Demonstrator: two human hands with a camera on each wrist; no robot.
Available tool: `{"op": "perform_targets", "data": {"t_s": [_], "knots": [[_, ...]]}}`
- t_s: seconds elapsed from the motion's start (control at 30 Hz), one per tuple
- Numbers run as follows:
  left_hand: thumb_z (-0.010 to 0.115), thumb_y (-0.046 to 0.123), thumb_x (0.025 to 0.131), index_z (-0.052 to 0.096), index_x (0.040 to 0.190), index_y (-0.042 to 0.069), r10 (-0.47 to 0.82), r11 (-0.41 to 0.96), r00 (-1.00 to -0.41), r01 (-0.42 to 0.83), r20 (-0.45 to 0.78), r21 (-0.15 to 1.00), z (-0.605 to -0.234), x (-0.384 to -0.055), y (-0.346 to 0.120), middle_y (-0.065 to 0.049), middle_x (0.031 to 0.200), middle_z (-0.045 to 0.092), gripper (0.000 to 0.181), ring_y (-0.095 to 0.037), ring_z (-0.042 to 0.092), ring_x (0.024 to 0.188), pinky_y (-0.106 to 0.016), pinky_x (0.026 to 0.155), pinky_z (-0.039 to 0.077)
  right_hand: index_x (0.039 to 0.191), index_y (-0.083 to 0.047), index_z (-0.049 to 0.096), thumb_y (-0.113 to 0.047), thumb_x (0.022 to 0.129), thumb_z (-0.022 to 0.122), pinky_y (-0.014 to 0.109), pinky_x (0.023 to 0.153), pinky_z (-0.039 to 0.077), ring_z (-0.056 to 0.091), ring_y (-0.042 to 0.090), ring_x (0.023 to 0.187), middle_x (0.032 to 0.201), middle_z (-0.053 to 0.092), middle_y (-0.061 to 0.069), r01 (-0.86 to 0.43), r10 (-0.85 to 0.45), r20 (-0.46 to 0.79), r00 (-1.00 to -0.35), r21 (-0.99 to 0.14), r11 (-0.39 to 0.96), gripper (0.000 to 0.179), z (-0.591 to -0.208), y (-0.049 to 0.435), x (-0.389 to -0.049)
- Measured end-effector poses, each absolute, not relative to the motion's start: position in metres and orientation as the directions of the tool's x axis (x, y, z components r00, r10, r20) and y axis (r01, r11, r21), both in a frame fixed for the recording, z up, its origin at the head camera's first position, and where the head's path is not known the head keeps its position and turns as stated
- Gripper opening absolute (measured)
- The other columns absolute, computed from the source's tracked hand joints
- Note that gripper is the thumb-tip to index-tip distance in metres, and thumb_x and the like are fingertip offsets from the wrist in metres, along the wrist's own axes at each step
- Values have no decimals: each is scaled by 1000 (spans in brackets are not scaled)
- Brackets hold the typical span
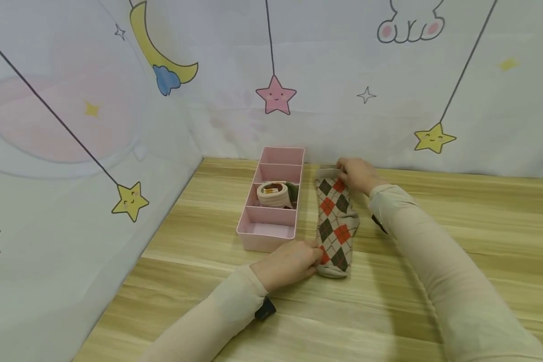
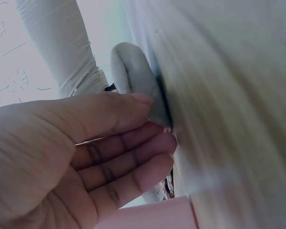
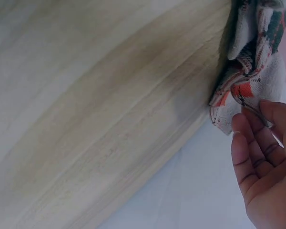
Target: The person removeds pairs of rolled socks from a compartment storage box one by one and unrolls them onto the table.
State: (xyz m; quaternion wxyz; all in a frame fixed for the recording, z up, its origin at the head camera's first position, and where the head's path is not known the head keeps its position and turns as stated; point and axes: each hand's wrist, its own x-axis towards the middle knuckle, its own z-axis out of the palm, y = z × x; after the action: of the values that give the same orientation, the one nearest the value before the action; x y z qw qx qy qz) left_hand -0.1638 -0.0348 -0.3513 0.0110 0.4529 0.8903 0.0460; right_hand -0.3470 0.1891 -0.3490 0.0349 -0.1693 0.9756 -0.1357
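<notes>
A beige argyle sock (image 1: pixel 334 221) with red and dark green diamonds lies lengthwise on the wooden table, just right of a pink divided box. My left hand (image 1: pixel 287 264) pinches the sock's near left edge close to its plain beige end. In the left wrist view, the thumb and fingertips meet at that beige end (image 2: pixel 138 69). At the far end, my right hand (image 1: pixel 359 175) pinches the right corner between thumb and fingers. The right wrist view shows the layered knit (image 3: pixel 260 78) bunching above the fingertips.
The pink box (image 1: pixel 266 243) has several compartments in a row. One holds a rolled cream sock (image 1: pixel 273 198) with dark green beside it. Behind the table (image 1: pixel 479 241) hangs a white cloth (image 1: pixel 335 125) printed with stars, and it continues along the left side.
</notes>
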Motion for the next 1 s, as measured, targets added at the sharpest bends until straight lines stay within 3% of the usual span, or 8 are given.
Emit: {"op": "perform_targets", "data": {"t_s": [0.4, 0.6, 0.83, 1.0], "knots": [[67, 15, 88, 60, 84, 13, 783, 583, -612, 784, 109, 215, -341, -160, -35, 3, 86, 62, 9, -8, 58, 73, -17, 63, 46, 119, 2, 59, -16, 100, 49, 47, 83, 52, 65, 35, 95, 107, 68, 23, -352, -334, 114, -936, -347, 869, 28, -330, 194, -343], [67, 14, 89, 59, 85, 12, 776, 536, -601, 789, 194, 299, -336, -158, -32, 3, 87, 60, 8, -7, 58, 77, -16, 67, 47, 117, 1, 61, -16, 99, 50, 43, 72, 50, 63, 29, 77, 97, 69, 21, -342, -302, 163, -939, -377, 861, 27, -320, 204, -342], [68, 12, 88, 60, 85, 11, 752, 496, -608, 776, 254, 390, -334, -158, -23, 0, 86, 60, 8, -10, 58, 81, -15, 73, 47, 116, 3, 61, -15, 98, 52, 49, 87, 49, 64, 38, 97, 106, 68, 25, -324, -275, 182, -944, -361, 874, 27, -312, 221, -340], [68, 14, 87, 61, 86, 12, 763, 491, -595, 788, 252, 373, -335, -159, -11, 2, 86, 62, 7, -9, 60, 82, -14, 74, 47, 113, 4, 61, -13, 98, 52, 51, 88, 49, 63, 39, 99, 107, 67, 26, -314, -265, 182, -947, -339, 887, 25, -310, 233, -338]]}}
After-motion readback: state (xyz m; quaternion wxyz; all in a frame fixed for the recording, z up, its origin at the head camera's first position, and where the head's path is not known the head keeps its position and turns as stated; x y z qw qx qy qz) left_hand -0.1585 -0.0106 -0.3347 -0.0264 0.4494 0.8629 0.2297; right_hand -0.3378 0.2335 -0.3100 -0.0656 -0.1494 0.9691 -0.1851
